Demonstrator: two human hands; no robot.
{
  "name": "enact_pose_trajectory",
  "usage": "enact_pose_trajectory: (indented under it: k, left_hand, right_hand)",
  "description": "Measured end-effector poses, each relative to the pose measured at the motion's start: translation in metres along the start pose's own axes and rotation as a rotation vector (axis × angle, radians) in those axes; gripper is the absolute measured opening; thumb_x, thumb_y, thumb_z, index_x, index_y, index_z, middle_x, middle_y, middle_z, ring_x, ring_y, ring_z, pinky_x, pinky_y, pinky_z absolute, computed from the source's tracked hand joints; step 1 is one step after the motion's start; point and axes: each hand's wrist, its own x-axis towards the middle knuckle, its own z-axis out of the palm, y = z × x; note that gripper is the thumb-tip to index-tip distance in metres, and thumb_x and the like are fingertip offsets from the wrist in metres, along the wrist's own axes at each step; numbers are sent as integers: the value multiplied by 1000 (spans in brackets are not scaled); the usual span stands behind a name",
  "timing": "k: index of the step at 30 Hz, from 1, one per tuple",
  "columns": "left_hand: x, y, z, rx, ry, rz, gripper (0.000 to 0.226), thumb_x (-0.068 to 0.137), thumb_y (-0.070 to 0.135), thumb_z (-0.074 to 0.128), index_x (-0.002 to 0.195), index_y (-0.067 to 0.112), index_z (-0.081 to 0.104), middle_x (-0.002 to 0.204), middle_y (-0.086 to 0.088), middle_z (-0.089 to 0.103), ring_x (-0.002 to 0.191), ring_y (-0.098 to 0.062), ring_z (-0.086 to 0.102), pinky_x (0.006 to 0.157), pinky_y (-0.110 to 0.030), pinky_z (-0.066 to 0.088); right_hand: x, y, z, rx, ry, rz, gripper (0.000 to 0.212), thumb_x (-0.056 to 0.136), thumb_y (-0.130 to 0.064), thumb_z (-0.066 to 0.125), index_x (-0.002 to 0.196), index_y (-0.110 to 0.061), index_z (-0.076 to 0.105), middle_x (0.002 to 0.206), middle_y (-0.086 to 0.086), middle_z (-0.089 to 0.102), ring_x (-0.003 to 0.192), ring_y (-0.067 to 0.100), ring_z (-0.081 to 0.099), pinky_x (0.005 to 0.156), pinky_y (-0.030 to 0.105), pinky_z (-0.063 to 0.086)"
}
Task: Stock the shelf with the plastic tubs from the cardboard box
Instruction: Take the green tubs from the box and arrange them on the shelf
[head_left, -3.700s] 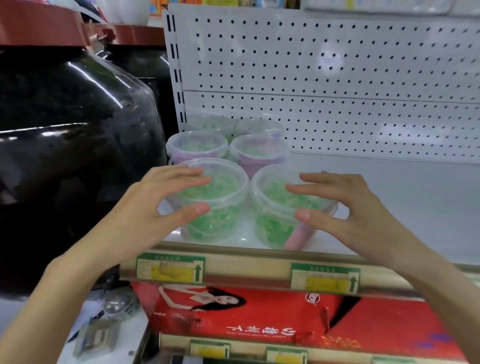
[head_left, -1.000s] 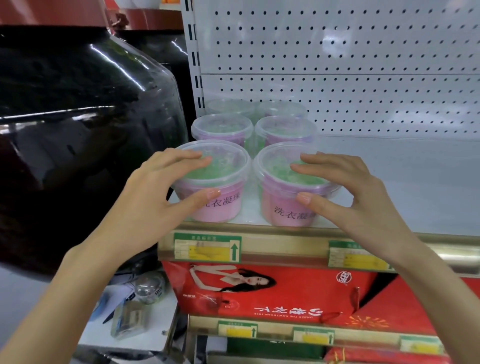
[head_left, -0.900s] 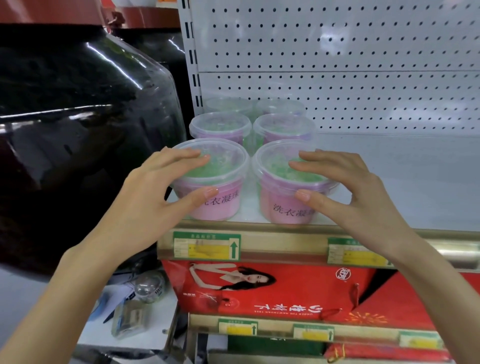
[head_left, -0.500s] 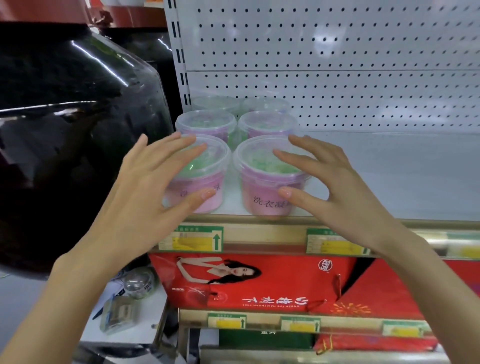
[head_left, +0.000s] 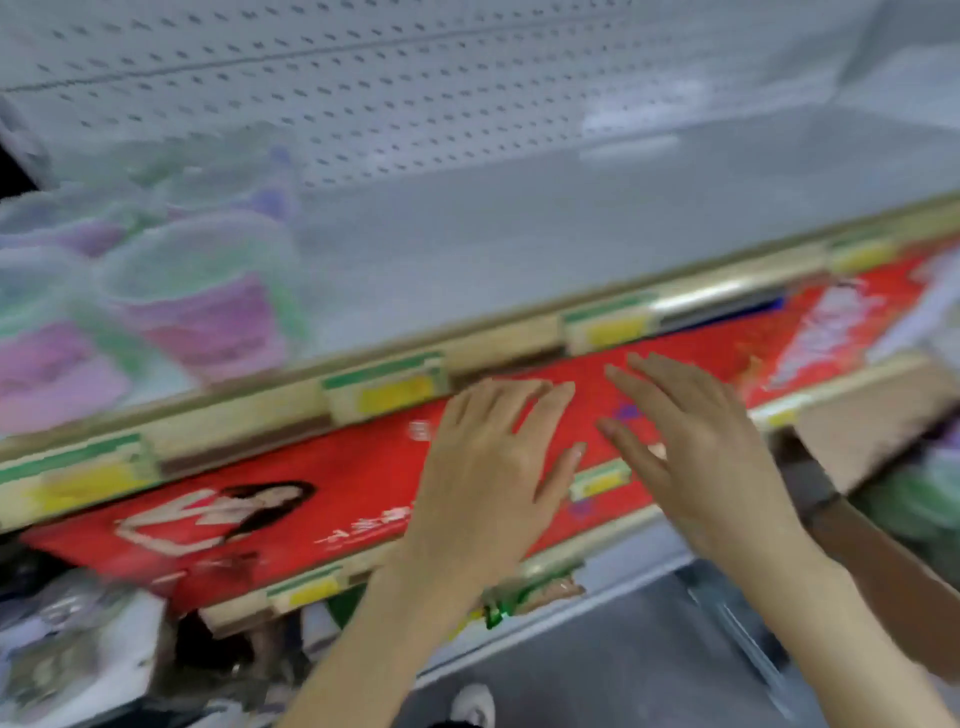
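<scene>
The view is blurred and tilted. Several clear plastic tubs (head_left: 197, 306) with pink labels and green contents stand at the left end of the white shelf (head_left: 519, 249). My left hand (head_left: 488, 467) and my right hand (head_left: 696, 441) are both empty with fingers spread, side by side in front of the red packages below the shelf edge, well to the right of the tubs. A cardboard box (head_left: 878, 421) shows at the right edge, with something green beside it.
A white pegboard back panel (head_left: 363, 83) rises behind the shelf. Price tags (head_left: 389, 389) line the gold shelf rail. Red packages (head_left: 311, 483) fill the lower shelf. Grey floor (head_left: 623, 665) lies below, with clutter at the lower left.
Both hands have let go of the two front tubs and dropped down and right, away from the shelf. The camera has swung right and tilted; the tubs stay on the shelf.
</scene>
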Motion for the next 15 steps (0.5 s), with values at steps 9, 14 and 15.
enact_pose_trajectory:
  k: [9, 14, 15]
  left_hand:
    - [-17, 158, 190, -203, -455, 107, 40, 83, 39, 40, 110, 18, 62, 100, 0, 66, 91, -26, 62, 77, -36, 50]
    - [-9, 227, 233, -301, -496, 227, 34, 82, 33, 58, 108, 13, 66, 100, -1, 70, 91, -25, 66, 78, -37, 51]
    - [-1, 236, 242, -314, -516, 239, 35, 82, 33, 57, 110, 13, 66, 102, -1, 69, 92, -25, 66, 80, -38, 51]
  right_hand:
    - [-223, 134, -11, -238, -150, 832, 29, 81, -34, 64, 98, -11, 68, 93, 8, 67, 84, 34, 65, 67, 40, 53]
    - [-258, 173, -23, -258, -200, 1022, 35, 78, -33, 73, 106, -13, 67, 103, 5, 68, 95, 28, 64, 72, 40, 53]
    - [-257, 187, -27, -269, -191, 1034, 35, 79, -34, 71, 107, -13, 67, 103, 5, 68, 95, 28, 64, 73, 40, 52]
